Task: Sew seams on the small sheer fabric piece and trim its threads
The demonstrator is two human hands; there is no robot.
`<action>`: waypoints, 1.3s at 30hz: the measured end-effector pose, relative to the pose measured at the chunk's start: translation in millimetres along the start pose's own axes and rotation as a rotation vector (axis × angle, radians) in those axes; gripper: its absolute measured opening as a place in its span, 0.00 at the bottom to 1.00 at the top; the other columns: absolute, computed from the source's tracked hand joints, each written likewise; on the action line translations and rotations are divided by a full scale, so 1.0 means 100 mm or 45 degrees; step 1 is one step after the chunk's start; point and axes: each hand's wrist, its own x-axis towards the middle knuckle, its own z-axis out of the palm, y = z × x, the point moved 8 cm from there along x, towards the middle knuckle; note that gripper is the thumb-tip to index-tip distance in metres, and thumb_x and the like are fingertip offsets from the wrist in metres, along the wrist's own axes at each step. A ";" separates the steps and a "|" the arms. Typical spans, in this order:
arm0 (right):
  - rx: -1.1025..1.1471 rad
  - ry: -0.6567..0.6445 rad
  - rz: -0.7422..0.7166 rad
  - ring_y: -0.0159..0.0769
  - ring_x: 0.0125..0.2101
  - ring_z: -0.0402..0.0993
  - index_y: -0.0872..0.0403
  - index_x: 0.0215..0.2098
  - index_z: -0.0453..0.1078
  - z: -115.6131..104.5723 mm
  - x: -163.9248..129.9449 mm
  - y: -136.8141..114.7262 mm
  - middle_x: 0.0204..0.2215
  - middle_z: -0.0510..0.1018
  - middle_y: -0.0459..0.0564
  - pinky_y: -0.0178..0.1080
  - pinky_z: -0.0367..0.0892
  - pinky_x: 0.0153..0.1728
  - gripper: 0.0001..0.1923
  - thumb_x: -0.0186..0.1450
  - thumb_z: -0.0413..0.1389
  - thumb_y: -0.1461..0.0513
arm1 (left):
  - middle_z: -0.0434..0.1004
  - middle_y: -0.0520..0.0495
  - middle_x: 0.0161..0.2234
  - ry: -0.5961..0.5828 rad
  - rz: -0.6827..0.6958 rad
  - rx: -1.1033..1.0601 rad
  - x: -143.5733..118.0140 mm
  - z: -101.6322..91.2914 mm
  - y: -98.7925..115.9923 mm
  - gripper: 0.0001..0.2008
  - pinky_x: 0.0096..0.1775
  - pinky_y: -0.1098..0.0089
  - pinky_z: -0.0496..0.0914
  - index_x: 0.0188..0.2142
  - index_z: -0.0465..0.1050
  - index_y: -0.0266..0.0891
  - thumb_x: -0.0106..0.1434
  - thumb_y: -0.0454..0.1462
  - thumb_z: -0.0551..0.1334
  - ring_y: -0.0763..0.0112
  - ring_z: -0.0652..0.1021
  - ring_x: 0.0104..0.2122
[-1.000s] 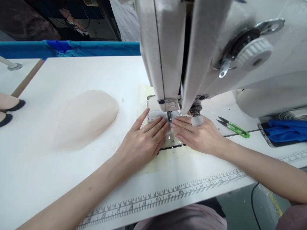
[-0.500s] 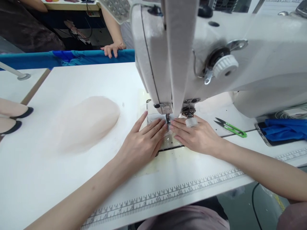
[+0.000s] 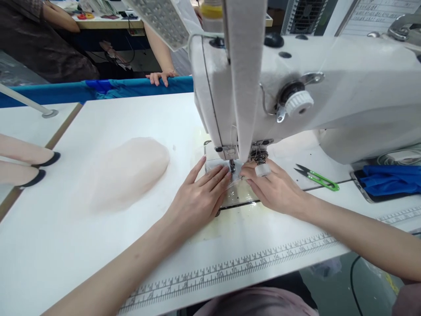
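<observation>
Both hands at the needle of the sewing machine (image 3: 296,87). Left hand (image 3: 197,199) lies flat, palm down, fingers (image 3: 215,175) spread and pressing a small sheer fabric piece (image 3: 234,179) onto the metal plate just left of the presser foot. Right hand (image 3: 274,188) sits just right of the foot, fingers drawn together and pinching the edge of the same piece; a white thimble-like cap (image 3: 262,170) is on one finger.

Versus 0.5 s ago: right-hand fingers were stretched flat on the fabric, now curled into a pinch and the fabric edge looks slightly lifted. Left hand is in practically the same place. The head view has tilted up a bit, so more of the machine top and the background shows.

Other items on the white surface (image 3: 98,245): pale pink fabric pile (image 3: 126,171) well left of the hands, green thread snips (image 3: 317,177) to the right, blue cloth (image 3: 391,182) at the far right edge, printed ruler (image 3: 230,270) along the near edge. Another person's hand (image 3: 161,77) rests on the blue rail behind.
</observation>
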 end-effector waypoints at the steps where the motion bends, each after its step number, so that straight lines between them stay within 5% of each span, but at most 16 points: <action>1: 0.003 -0.006 0.004 0.42 0.46 0.72 0.60 0.39 0.72 0.01 0.00 0.00 0.42 0.78 0.60 0.45 0.71 0.45 0.14 0.67 0.45 0.71 | 0.75 0.36 0.51 -0.003 -0.001 0.000 0.00 0.00 0.00 0.16 0.60 0.44 0.61 0.52 0.71 0.31 0.67 0.31 0.54 0.55 0.76 0.51; 10: -0.057 0.041 -0.037 0.41 0.43 0.71 0.61 0.42 0.72 -0.01 0.00 -0.01 0.40 0.78 0.59 0.43 0.70 0.40 0.17 0.66 0.43 0.73 | 0.76 0.36 0.50 0.004 -0.003 0.017 -0.01 0.00 0.01 0.15 0.60 0.45 0.61 0.51 0.71 0.29 0.67 0.31 0.54 0.56 0.77 0.50; 17: -0.165 0.023 -0.074 0.38 0.45 0.71 0.55 0.41 0.72 0.03 -0.02 -0.03 0.39 0.80 0.50 0.41 0.66 0.43 0.15 0.67 0.45 0.71 | 0.76 0.38 0.50 0.012 -0.004 0.008 -0.02 0.00 0.00 0.15 0.59 0.45 0.62 0.52 0.71 0.31 0.67 0.31 0.54 0.57 0.77 0.50; 21: -0.179 -0.066 -0.082 0.39 0.46 0.71 0.56 0.48 0.71 0.12 -0.04 -0.05 0.42 0.79 0.52 0.43 0.65 0.44 0.16 0.68 0.46 0.70 | 0.75 0.38 0.51 0.013 -0.014 -0.008 -0.03 0.01 -0.01 0.16 0.60 0.46 0.62 0.52 0.70 0.31 0.67 0.31 0.55 0.57 0.76 0.51; 39: -0.132 0.000 -0.126 0.40 0.44 0.72 0.58 0.44 0.73 0.09 -0.05 -0.08 0.41 0.79 0.54 0.45 0.67 0.45 0.14 0.67 0.48 0.71 | 0.75 0.38 0.52 0.019 -0.057 -0.083 -0.04 0.02 -0.04 0.17 0.61 0.47 0.59 0.54 0.70 0.33 0.66 0.31 0.55 0.56 0.75 0.53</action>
